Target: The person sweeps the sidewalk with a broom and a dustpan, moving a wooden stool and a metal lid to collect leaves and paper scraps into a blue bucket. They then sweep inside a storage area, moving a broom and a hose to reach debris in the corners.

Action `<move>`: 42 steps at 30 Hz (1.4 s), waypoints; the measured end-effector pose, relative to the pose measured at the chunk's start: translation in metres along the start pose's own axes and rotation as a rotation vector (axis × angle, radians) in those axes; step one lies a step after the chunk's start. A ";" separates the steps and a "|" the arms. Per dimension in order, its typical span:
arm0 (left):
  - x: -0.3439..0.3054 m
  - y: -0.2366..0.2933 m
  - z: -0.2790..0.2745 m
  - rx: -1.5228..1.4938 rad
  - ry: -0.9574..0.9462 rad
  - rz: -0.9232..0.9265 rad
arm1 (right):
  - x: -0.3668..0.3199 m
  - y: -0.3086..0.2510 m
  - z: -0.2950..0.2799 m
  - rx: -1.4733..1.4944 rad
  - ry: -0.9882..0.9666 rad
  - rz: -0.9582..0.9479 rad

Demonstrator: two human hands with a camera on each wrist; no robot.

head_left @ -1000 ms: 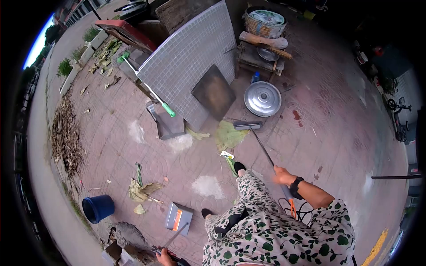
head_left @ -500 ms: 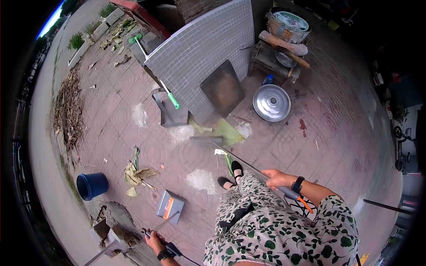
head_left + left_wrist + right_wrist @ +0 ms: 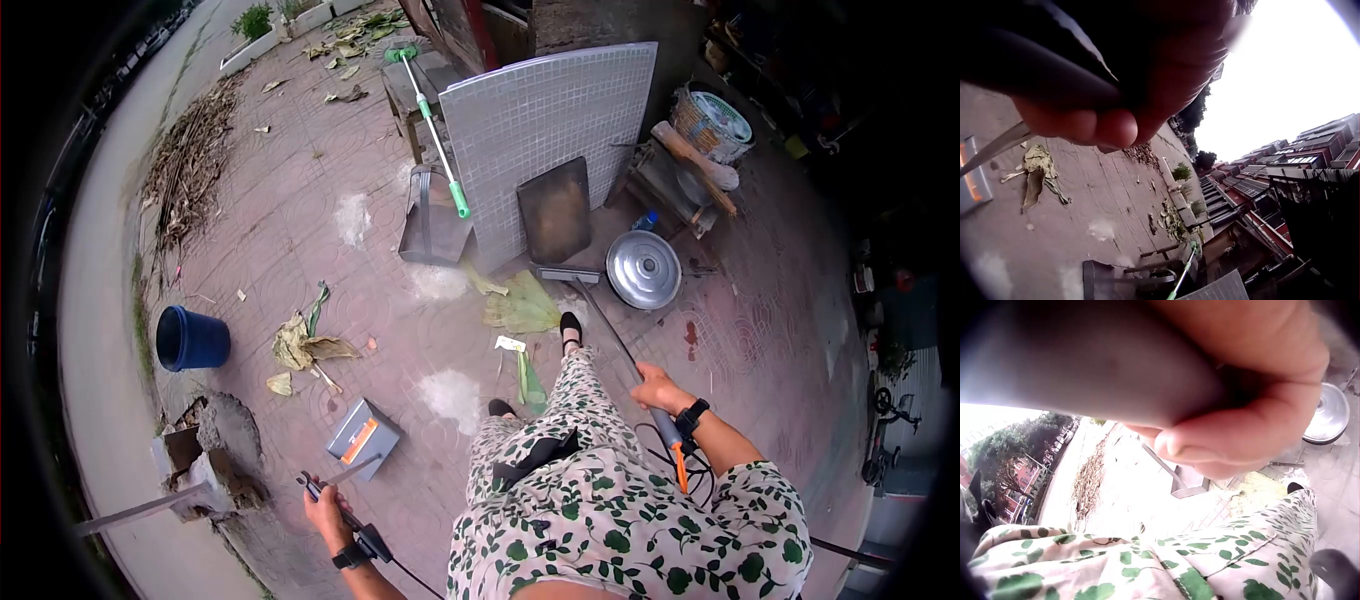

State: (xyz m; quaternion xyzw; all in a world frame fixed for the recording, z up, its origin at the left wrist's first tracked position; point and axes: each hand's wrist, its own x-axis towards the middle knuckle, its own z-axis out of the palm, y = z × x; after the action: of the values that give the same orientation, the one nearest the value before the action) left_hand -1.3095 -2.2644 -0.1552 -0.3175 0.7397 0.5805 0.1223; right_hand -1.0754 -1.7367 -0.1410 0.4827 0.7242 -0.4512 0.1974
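In the head view my right hand (image 3: 655,388) grips the grey handle of a broom (image 3: 610,328), which slants away in front of me. The broom head (image 3: 568,275) is at the ground between a metal pot lid (image 3: 645,268) and a broad yellow-green leaf (image 3: 523,303), beside my forward foot. Low on the left, my left hand (image 3: 328,518) has its fingers curled round the handle of a grey dustpan (image 3: 362,440) with an orange label. The left wrist view shows these fingers (image 3: 1116,128) close up; in the right wrist view the thumb (image 3: 1210,440) wraps the handle.
A grid-patterned panel (image 3: 545,130) stands ahead, with a dark square board (image 3: 556,212) leaning on it. Left of that are a metal scoop-like tray (image 3: 432,235) and a green-handled mop (image 3: 430,115). A blue bucket (image 3: 195,338) and broken concrete (image 3: 225,450) lie left.
The broom head swept left across the leaf, then came back right to near the pot lid. My feet have shifted and the head view has turned. The left hand has come further into view.
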 end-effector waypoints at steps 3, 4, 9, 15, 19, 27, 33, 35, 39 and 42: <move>0.008 -0.005 0.002 -0.068 -0.021 0.017 | 0.001 -0.001 0.003 -0.037 -0.012 -0.068; 0.007 -0.005 0.002 -0.074 -0.018 0.010 | -0.003 -0.002 0.005 -0.029 0.000 -0.047; 0.000 -0.008 0.005 -0.073 -0.014 0.007 | -0.010 -0.012 0.002 -0.078 -0.058 -0.024; -0.041 -0.028 -0.033 0.001 0.112 -0.001 | 0.049 0.010 0.004 -0.100 -0.125 0.053; -0.083 -0.043 -0.052 -0.120 0.257 0.035 | 0.048 -0.014 -0.004 0.039 -0.341 0.182; -0.169 -0.060 -0.036 -0.196 0.320 0.000 | 0.038 -0.023 -0.001 0.276 -0.748 0.097; -0.256 -0.089 -0.004 -0.266 0.382 -0.020 | 0.049 0.041 0.005 0.027 -0.958 -0.184; -0.295 -0.105 0.007 -0.279 0.441 -0.057 | 0.049 0.073 -0.019 -0.374 -0.766 -0.482; -0.367 -0.139 0.031 -0.280 0.495 -0.072 | 0.058 0.139 -0.136 -0.622 -0.829 -0.435; -0.407 -0.147 0.049 -0.269 0.492 -0.089 | 0.058 0.187 -0.201 -0.891 -0.836 -0.443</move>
State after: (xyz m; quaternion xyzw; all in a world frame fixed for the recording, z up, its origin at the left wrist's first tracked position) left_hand -0.9162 -2.1035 -0.0613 -0.4945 0.6489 0.5729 -0.0787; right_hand -0.9081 -1.5130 -0.1659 -0.0223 0.7865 -0.2874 0.5462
